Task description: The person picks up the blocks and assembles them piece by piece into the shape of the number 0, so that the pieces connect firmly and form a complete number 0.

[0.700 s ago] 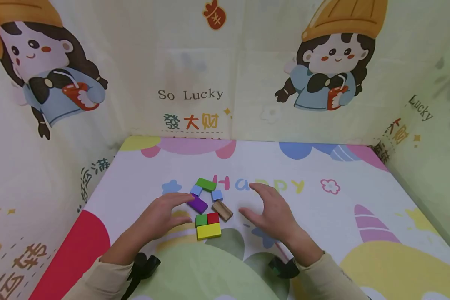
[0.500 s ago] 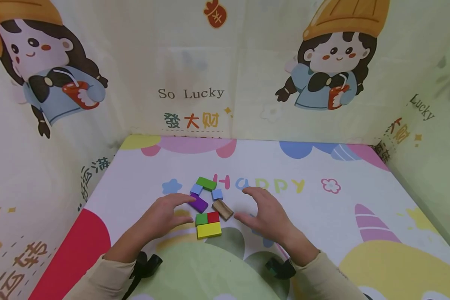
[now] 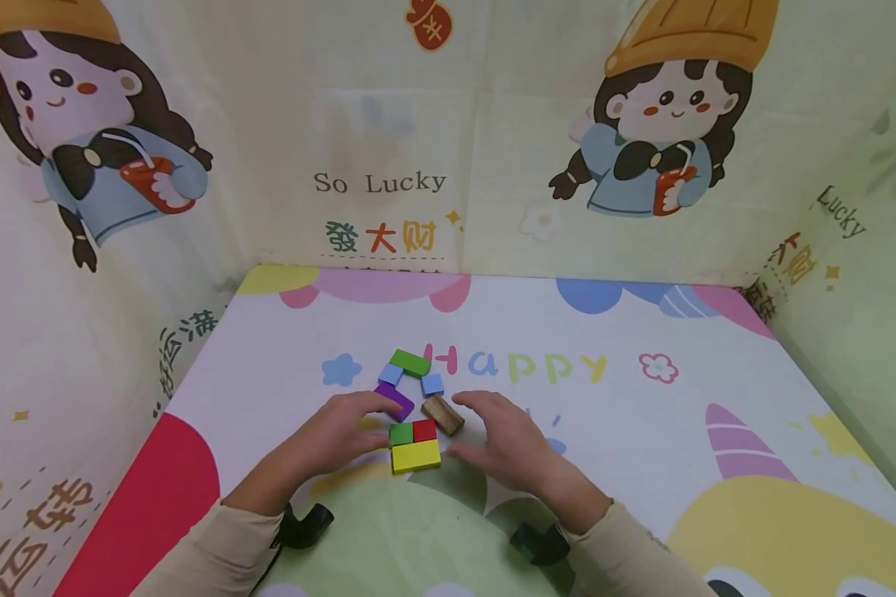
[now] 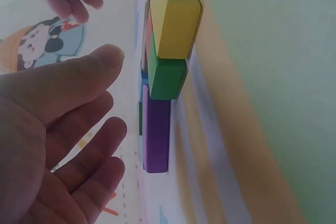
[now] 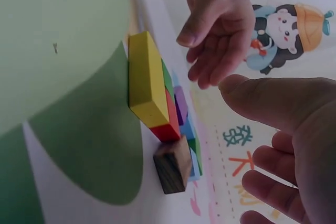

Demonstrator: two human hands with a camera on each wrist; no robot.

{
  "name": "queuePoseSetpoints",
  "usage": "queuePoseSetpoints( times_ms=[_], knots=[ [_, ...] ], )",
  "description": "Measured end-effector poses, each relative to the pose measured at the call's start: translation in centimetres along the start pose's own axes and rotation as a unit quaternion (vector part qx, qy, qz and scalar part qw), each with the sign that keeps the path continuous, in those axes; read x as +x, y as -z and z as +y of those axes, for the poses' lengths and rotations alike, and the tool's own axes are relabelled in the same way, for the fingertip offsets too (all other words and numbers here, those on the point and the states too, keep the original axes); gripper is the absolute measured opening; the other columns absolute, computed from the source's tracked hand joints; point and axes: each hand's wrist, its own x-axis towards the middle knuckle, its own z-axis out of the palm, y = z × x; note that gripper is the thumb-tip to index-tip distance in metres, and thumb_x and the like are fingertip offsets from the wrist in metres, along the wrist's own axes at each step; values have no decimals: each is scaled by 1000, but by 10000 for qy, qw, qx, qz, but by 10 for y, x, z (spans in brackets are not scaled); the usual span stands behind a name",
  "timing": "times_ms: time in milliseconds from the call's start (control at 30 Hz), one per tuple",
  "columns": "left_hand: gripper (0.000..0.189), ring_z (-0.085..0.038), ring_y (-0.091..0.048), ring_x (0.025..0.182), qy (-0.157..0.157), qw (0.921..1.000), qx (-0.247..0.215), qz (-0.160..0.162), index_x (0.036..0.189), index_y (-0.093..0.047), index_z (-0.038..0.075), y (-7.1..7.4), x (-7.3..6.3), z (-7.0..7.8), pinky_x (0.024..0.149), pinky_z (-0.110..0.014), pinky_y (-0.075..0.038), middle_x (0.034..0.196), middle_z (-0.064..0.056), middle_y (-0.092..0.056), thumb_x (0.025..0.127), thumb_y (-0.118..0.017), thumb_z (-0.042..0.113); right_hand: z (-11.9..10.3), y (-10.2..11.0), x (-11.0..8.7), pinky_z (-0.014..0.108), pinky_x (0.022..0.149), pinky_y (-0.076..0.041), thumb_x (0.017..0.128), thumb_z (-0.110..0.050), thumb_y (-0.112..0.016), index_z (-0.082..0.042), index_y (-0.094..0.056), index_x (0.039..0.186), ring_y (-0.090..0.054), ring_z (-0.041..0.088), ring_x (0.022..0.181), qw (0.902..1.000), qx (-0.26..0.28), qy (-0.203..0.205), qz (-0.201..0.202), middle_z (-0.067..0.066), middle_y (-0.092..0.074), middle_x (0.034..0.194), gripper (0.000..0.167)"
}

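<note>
Toy blocks form a loose ring on the mat. At its near side lies a yellow block (image 3: pixel 416 457), with a small green block (image 3: pixel 401 434) and a red block (image 3: pixel 424 429) against its far side. A purple block (image 3: pixel 396 401) slants on the left, a brown wooden block (image 3: pixel 443 414) on the right. Two light blue blocks (image 3: pixel 432 385) and a longer green block (image 3: pixel 411 362) make up the far end. My left hand (image 3: pixel 345 433) hovers left of the ring, my right hand (image 3: pixel 504 441) right of it. Both wrist views show relaxed, spread fingers holding nothing.
A printed mat (image 3: pixel 627 431) with the word Happy covers the table. Pale curtains (image 3: pixel 493 166) with cartoon figures stand behind it and at both sides. Dark wrist cameras (image 3: pixel 306 526) hang below my sleeves.
My right hand has moved left and a little nearer to me, closer to the brown block. My left hand has shifted slightly right. The blocks keep their arrangement.
</note>
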Motion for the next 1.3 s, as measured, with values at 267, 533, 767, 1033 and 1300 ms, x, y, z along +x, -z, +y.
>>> queuePoseSetpoints(
  times_ms=[267,533,767,1033,1300],
  knots=[
    [38,-26,-60,117,-155,9994,-52,-303,121,-71,12,0,6,-4,95,-45,-51,117,1,-68,85,-80,8,-6,-10,3,44,96,-51,84,-27,-83,-7,-57,135,-55,26,120,9990,-13,161,-423,9,-59,132,60],
    [37,-25,-61,114,-141,9987,-123,-481,121,-71,11,-6,11,-4,94,-44,-52,115,2,-69,85,-79,7,-8,-20,8,40,94,-52,86,-26,-81,-7,-59,132,-57,23,115,9967,-162,330,-725,7,-62,126,54],
    [36,-23,-61,113,-25,9986,-108,-509,120,-72,12,-10,13,-4,94,-42,-52,113,3,-68,85,-79,7,-11,-25,8,38,95,-50,87,-23,-79,-11,-61,125,-58,22,113,9957,-97,429,-821,2,-64,119,44],
    [33,-25,-61,114,-58,9985,-74,-532,118,-73,12,-11,12,-4,93,-41,-52,114,2,-68,86,-78,5,-13,-29,10,36,96,-49,88,-25,-79,-10,-64,121,-59,18,107,9941,-195,502,-944,0,-65,116,40],
    [31,-25,-61,116,-68,9986,-3,-533,117,-73,11,-12,13,-5,95,-42,-51,115,1,-69,87,-76,3,-11,-32,13,37,96,-49,88,-23,-79,-9,-64,120,-59,20,108,9939,-302,484,-940,2,-65,115,38]
  ],
)
